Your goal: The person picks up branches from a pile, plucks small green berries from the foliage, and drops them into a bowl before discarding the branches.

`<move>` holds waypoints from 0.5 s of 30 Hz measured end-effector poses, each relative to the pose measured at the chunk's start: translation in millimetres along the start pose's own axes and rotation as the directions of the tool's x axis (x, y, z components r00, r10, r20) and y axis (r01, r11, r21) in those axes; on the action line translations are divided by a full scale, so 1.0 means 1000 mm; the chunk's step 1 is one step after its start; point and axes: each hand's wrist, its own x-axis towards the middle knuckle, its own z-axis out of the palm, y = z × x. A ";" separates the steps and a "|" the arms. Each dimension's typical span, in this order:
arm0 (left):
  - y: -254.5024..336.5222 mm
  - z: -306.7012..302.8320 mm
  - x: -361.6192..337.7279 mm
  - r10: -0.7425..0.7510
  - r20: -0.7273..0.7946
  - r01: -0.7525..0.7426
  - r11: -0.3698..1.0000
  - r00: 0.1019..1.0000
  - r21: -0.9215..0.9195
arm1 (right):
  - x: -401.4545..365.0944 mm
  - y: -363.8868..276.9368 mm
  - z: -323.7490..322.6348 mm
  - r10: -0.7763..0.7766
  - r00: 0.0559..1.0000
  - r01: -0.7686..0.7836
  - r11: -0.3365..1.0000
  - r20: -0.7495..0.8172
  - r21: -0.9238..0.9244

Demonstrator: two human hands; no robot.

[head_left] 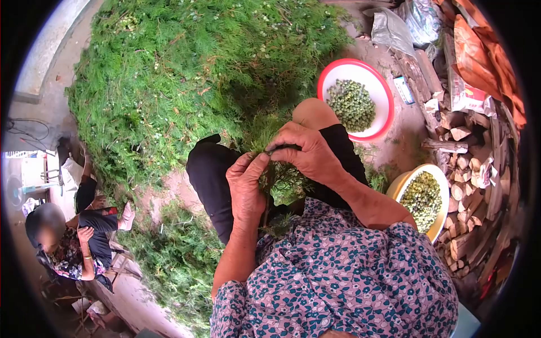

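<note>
Over my lap, my two hands meet at a leafy evergreen sprig (260,132). My left hand (247,177) is closed in a pinch, its thumb and forefinger on the sprig's stem. Fingers bent, my right hand (301,147) pinches at the same spot from the right, its fingertips almost touching those of the left. Whatever small piece lies between the right fingertips is too hidden to make out. More green foliage hangs below the hands, between my knees.
A big heap of cut evergreen branches (186,67) spreads ahead, with more at lower left. To the right stand a red-rimmed white basin (385,107) and a yellow basin (445,203), both holding green cones. Stacked firewood (459,194) lines the right side. Another person (73,242) sits at left.
</note>
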 end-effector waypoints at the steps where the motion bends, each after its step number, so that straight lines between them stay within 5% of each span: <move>1: -0.001 -0.001 0.000 0.016 0.009 -0.016 1.000 1.000 0.016 | 0.000 0.000 0.000 0.044 0.999 -0.044 0.998 0.000 0.044; 2: -0.002 -0.001 0.000 0.015 0.010 -0.015 1.000 1.000 0.016 | 0.000 -0.004 -0.002 0.045 0.999 -0.045 0.998 -0.001 0.044; 4: 0.000 0.001 -0.001 -0.001 0.028 0.001 1.000 1.000 0.010 | 0.001 -0.016 -0.008 0.483 0.845 -0.535 0.763 0.231 0.363; 6: 0.005 0.007 -0.003 -0.022 0.008 0.022 1.000 1.000 -0.005 | 0.001 -0.012 -0.011 0.501 0.839 -0.533 0.673 0.215 0.512; 8: 0.007 0.005 -0.001 -0.044 -0.012 0.044 0.999 0.999 -0.021 | 0.004 -0.010 -0.018 0.521 0.829 -0.512 0.565 0.202 0.647; 10: 0.008 -0.004 0.003 -0.035 0.024 0.039 0.984 0.999 -0.174 | 0.008 -0.010 -0.033 0.491 0.871 -0.301 0.590 -0.037 0.750; 15: 0.020 -0.011 0.007 -0.008 -0.085 -0.014 0.967 0.996 -0.254 | -0.003 0.052 -0.107 0.611 0.737 -0.022 0.449 -0.288 0.893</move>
